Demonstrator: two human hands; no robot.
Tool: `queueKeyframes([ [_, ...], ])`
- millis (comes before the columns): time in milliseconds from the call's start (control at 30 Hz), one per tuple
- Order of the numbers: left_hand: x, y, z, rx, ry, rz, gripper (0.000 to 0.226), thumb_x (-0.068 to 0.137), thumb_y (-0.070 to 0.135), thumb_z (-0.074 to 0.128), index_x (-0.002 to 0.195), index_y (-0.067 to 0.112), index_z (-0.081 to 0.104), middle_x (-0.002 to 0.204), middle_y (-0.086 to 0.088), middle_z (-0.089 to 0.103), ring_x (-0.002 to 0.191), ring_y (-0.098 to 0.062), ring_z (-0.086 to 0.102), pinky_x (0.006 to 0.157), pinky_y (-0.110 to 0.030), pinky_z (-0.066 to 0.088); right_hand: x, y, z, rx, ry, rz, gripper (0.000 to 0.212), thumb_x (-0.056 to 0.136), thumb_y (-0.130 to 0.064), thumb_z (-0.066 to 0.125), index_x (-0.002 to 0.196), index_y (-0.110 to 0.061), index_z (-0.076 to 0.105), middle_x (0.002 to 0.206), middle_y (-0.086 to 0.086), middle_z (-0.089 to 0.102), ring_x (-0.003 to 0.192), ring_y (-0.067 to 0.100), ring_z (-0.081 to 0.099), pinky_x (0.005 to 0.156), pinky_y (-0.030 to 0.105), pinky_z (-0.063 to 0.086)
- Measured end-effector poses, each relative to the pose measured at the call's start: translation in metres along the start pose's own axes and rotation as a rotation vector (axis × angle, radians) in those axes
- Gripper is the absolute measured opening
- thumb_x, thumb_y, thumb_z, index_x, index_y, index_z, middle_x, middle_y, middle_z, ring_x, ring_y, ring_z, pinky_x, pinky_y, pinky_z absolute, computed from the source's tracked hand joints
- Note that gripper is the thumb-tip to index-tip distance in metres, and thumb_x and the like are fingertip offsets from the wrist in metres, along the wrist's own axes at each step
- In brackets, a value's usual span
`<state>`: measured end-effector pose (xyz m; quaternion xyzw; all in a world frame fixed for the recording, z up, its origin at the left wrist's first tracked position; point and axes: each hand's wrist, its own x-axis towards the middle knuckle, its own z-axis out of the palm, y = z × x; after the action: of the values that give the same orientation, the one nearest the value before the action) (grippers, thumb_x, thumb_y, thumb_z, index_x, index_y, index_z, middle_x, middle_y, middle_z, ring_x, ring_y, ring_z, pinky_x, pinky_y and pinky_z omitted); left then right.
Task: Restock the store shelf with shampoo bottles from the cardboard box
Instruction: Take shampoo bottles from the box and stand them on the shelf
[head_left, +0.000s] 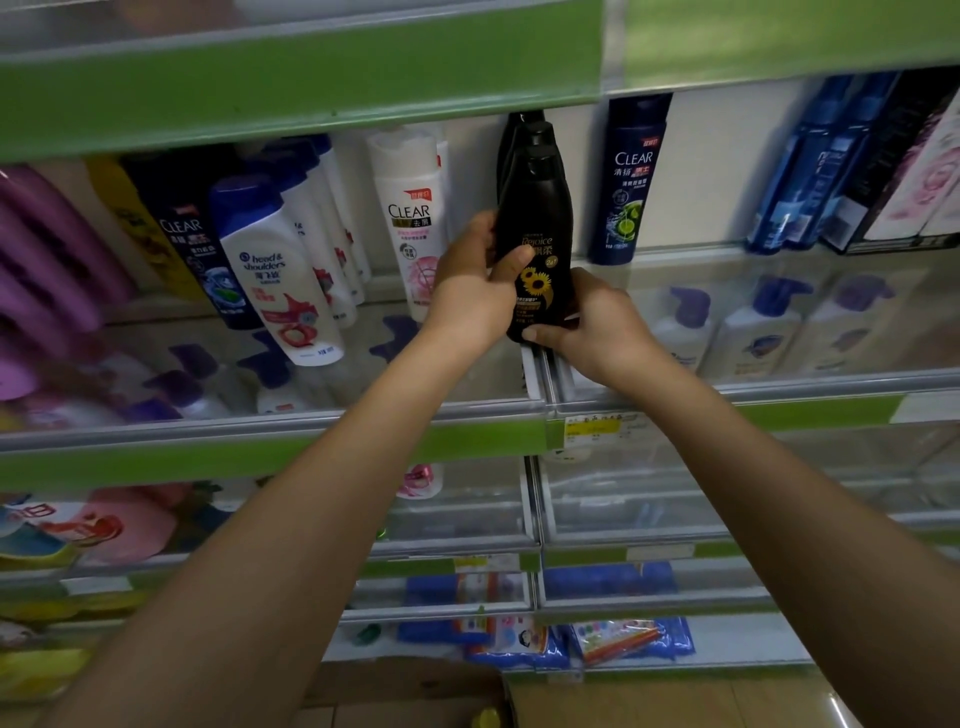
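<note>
A black Rejoice shampoo bottle with a sunflower label stands upright at the front of the middle shelf, with more black bottles lined up behind it. My left hand grips its left side, thumb across the label. My right hand holds its base from the right. The cardboard box lies on the floor at the bottom, with a yellow cap showing at its edge.
White Clear bottle and Head & Shoulders bottles stand to the left, a blue Clear bottle to the right. The green upper shelf edge hangs close above. Pump bottles show behind the clear shelf front. Lower shelves hold packets.
</note>
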<state>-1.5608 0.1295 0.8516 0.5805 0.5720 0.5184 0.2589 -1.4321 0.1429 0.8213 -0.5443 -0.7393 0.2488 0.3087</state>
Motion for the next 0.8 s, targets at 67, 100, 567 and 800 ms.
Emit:
queueKeyframes([
  [67, -0.001, 0.0, 0.0, -0.003, -0.009, -0.006, 0.039, 0.095, 0.011, 0.053, 0.133, 0.01, 0.045, 0.125, -0.006, 0.06, 0.113, -0.015, 0.056, 0.096, -0.027, 0.046, 0.0, 0.0, 0.0, -0.003, -0.003, 0.004, 0.052, 0.08, -0.024, 0.077, 0.124, -0.011, 0.053, 0.119, 0.007, 0.065, 0.107, 0.022, 0.061, 0.082, 0.022, 0.042],
  [100, -0.002, 0.0, 0.001, -0.002, -0.014, -0.011, 0.039, 0.095, 0.012, 0.053, 0.133, 0.011, 0.045, 0.126, -0.005, 0.059, 0.114, -0.016, 0.056, 0.098, -0.03, 0.046, 0.0, 0.0, 0.0, -0.003, -0.003, 0.008, 0.052, 0.08, -0.024, 0.077, 0.124, -0.011, 0.053, 0.119, 0.007, 0.065, 0.107, 0.022, 0.061, 0.082, 0.022, 0.042],
  [567, -0.041, 0.006, -0.017, -0.017, 0.075, -0.06, 0.049, 0.093, 0.02, 0.059, 0.137, 0.009, 0.04, 0.136, -0.006, 0.05, 0.122, -0.015, 0.05, 0.095, -0.02, 0.038, -0.021, -0.004, -0.008, 0.095, 0.019, 0.094, 0.074, 0.072, -0.025, 0.084, 0.133, -0.009, 0.044, 0.124, 0.005, 0.059, 0.11, 0.021, 0.057, 0.091, 0.032, 0.047],
  [800, -0.104, 0.006, -0.054, -0.112, 0.05, -0.11, 0.037, 0.094, 0.018, 0.057, 0.129, 0.016, 0.047, 0.123, 0.004, 0.056, 0.111, -0.005, 0.056, 0.098, -0.022, 0.044, -0.064, -0.019, -0.003, 0.161, 0.224, 0.103, 0.053, 0.084, -0.02, 0.073, 0.127, -0.007, 0.045, 0.122, 0.007, 0.057, 0.096, 0.013, 0.053, 0.084, 0.026, 0.045],
])
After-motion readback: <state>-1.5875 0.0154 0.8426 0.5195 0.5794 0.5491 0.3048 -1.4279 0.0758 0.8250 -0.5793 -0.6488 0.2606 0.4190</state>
